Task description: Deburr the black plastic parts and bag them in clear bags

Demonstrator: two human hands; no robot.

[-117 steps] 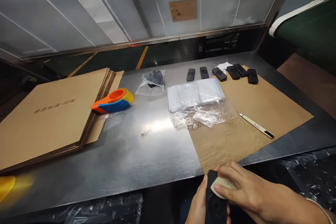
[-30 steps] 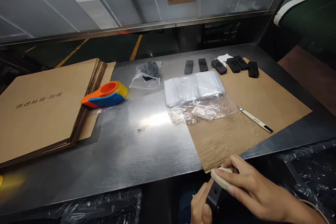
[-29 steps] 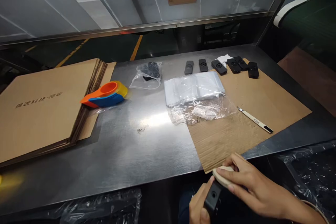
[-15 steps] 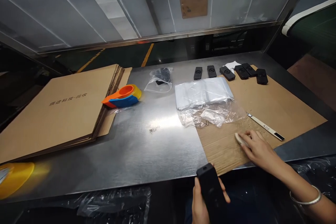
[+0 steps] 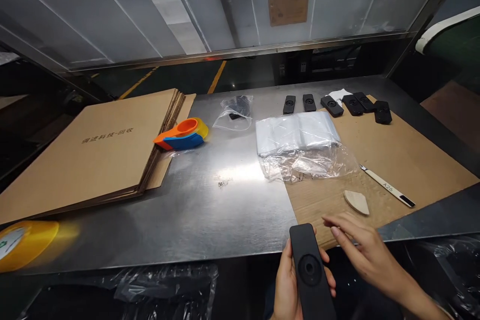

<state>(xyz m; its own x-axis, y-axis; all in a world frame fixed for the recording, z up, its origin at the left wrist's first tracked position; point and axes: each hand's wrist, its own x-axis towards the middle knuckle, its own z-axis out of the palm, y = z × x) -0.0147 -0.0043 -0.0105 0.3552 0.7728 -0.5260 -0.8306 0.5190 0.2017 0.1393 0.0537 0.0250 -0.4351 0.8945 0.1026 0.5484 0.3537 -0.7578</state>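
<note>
Gripping a black remote (image 5: 310, 270) in the left hand (image 5: 285, 282), thumb along its left edge, fingers curled round its right edge. Round button face up, long body pointing away, top end just over the front edge of the metal table (image 5: 195, 215).

Right hand (image 5: 362, 250) loose and empty, fingers stretched out flat toward the left, just beside the top end of the remote, with a small gap showing between. Palm down, low over the near corner of the cardboard sheet (image 5: 405, 160).

Just beyond the right hand, lying flat on that sheet: a pale wedge (image 5: 356, 202), touched by nothing. Farther out and to the right of it, a slim knife (image 5: 387, 186) with a white handle, laid slantwise.

Straight ahead of both hands, crumpled clear wrap (image 5: 311, 166) across the sheet's edge, and behind it a neat stack of plastic bags (image 5: 298, 132). Far beyond, along the back of the table, a row of black remotes (image 5: 332, 105), with a scrap of white cloth (image 5: 339, 94) among them.

Well off to the left of the left hand: a small bag (image 5: 236, 110) with dark parts inside, an orange and blue tape dispenser (image 5: 182, 135), a stack of flat boxes (image 5: 93, 152), and at the near left corner a yellow tape roll (image 5: 22, 242), blurred.
</note>
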